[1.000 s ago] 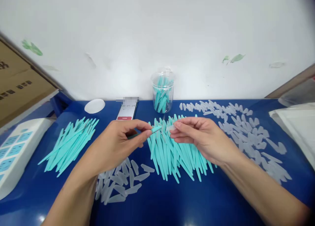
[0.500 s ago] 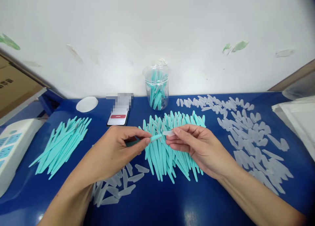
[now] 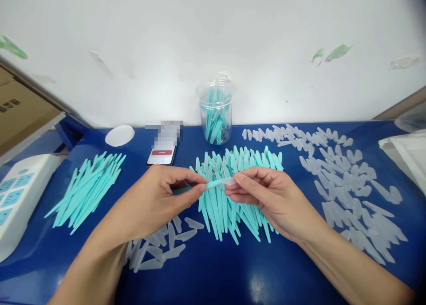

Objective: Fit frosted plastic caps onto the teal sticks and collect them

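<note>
My left hand (image 3: 179, 189) pinches a turquoise eyebrow razor (image 3: 213, 185) between thumb and fingertips, its blade end pointing right. Between the thumb and fingers of my right hand (image 3: 258, 187) is a frosted blade cover (image 3: 229, 181). The razor's tip meets the cover's left end; how far it sits inside cannot be seen. Below and behind both hands lies a wide pile of turquoise razors (image 3: 229, 212). Loose frosted covers (image 3: 173, 238) lie by my left forearm, and many more covers (image 3: 349, 185) spread over the right of the table.
A clear plastic tub (image 3: 216, 114) of razors stands against the wall. Left of it are a phone (image 3: 161, 156) and a round white lid (image 3: 120, 135). Another razor pile (image 3: 88, 185) lies near a white power strip (image 3: 25, 198). White bags (image 3: 408, 158) sit at the right edge.
The razor and the cover have come together, tip to opening, where a small gap showed before. The whole view has shifted slightly.
</note>
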`<control>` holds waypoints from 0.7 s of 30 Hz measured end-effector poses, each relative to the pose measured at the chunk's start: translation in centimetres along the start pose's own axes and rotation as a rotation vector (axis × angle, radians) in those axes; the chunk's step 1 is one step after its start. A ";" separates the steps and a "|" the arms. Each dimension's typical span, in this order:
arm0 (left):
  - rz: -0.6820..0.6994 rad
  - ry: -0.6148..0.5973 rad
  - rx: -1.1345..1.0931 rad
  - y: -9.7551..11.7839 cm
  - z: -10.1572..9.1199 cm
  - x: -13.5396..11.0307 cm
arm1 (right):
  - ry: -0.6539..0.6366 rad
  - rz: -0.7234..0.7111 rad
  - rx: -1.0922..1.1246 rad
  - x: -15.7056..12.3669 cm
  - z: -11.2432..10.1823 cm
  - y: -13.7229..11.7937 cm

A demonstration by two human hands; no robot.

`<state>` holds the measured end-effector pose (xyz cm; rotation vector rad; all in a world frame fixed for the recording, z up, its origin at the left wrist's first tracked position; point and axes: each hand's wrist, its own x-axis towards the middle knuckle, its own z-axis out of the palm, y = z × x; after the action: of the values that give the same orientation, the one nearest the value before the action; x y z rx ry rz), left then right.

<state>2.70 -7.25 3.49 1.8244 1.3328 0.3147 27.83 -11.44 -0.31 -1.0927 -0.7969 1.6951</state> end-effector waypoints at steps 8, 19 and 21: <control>0.031 0.026 0.039 -0.1 -0.4 0.1 | -0.003 0.008 -0.007 -0.1 0.1 0.2; 0.113 -0.051 -0.016 0.5 1.5 0.1 | -0.058 0.043 -0.096 -0.1 0.6 0.6; 0.156 -0.042 -0.015 0.8 1.9 0.0 | -0.069 0.053 -0.111 -0.2 0.8 0.6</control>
<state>4.38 -8.21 2.88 1.9164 1.1584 0.3660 26.93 -11.89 -0.43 -1.1442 -0.9227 1.7584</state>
